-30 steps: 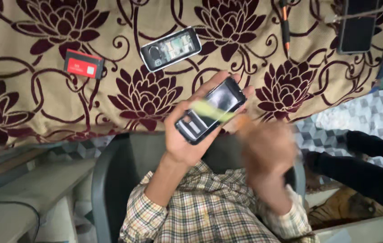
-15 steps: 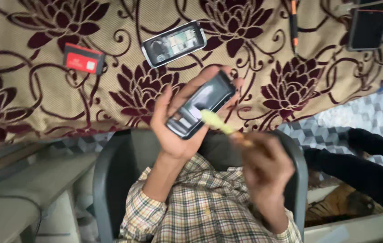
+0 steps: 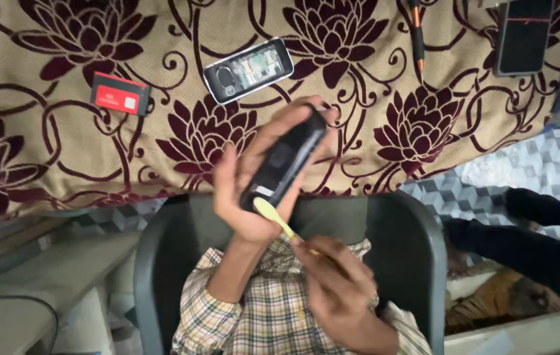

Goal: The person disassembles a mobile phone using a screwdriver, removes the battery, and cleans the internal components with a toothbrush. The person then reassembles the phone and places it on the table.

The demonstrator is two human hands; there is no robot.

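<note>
Between left fingers (image 3: 273, 135): black phone (image 3: 284, 163) (tilted).

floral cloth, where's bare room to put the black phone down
Widest free patch of the maroon-flowered beige cloth: left part, below the small red box. Another lies between the open silver phone and the orange-black pen, and one right, under the dark flat phone. Crowded at centre edge, where the left hand grips the black phone and the right hand the yellow tool.

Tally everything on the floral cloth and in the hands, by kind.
Mobile phones: 3 (held phone in the left hand, opened phone, dark phone)
Small red box: 1
Orange-and-black tool: 1
Yellow tool, in the right hand: 1
Total: 6
</note>
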